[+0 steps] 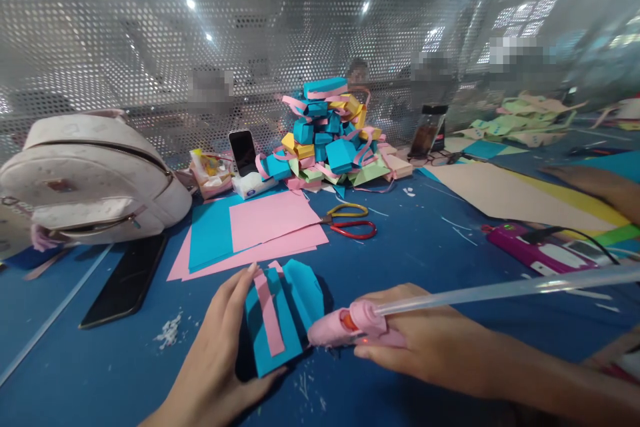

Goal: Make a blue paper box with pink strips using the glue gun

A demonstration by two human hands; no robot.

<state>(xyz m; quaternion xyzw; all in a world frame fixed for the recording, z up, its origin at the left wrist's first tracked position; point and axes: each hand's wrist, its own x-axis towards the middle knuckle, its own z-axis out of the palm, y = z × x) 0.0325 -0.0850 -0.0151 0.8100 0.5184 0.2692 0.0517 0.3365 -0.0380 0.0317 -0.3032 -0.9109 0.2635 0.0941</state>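
My left hand (227,340) grips a small blue paper box (274,340) by its left side, thumb below and fingers along the top. A pink paper strip (269,313) lies across the box's face, and a blue flap stands raised at its right. My right hand (425,340) is wrapped round a pink hot glue gun (345,327), with a long clear glue stick (500,290) sticking out of its back. The gun's nozzle is at the lower right edge of the box; whether it touches cannot be made out.
Scissors (350,220) lie beyond the box beside pink and blue paper sheets (270,220). Behind stands a pile of paper boxes (330,140). At left are a white backpack (90,173) and a black phone (125,283). Another person's arm (595,183) rests at right near a purple device (530,247).
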